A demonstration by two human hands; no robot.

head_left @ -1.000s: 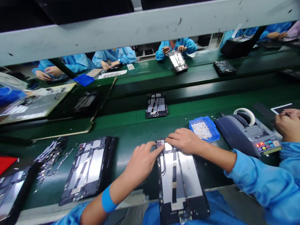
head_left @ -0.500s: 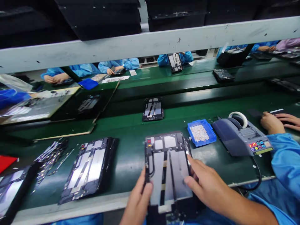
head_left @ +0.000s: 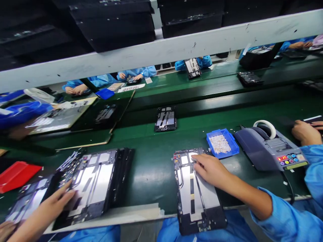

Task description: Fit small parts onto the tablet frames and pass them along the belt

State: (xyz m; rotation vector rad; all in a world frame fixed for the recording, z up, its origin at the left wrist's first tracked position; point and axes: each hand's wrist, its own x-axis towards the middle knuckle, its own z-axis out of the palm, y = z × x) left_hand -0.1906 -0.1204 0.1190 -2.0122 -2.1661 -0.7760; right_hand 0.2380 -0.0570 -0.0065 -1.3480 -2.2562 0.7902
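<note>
1. The tablet back frame point(head_left: 196, 191) lies flat at the near edge of the green bench point(head_left: 148, 171), its long axis running away from the person, with its near end overhanging the edge.
2. The right hand point(head_left: 210, 169) rests on its far end, fingers pressed flat, gripping nothing.
3. The left hand point(head_left: 51, 203) lies loosely open, fingertips touching a stack of frames point(head_left: 93, 183).
4. The blue tray point(head_left: 233, 143) holds small pale parts, too small to identify.
5. The tape dispenser point(head_left: 270, 148) stands just beside the tray.
</note>
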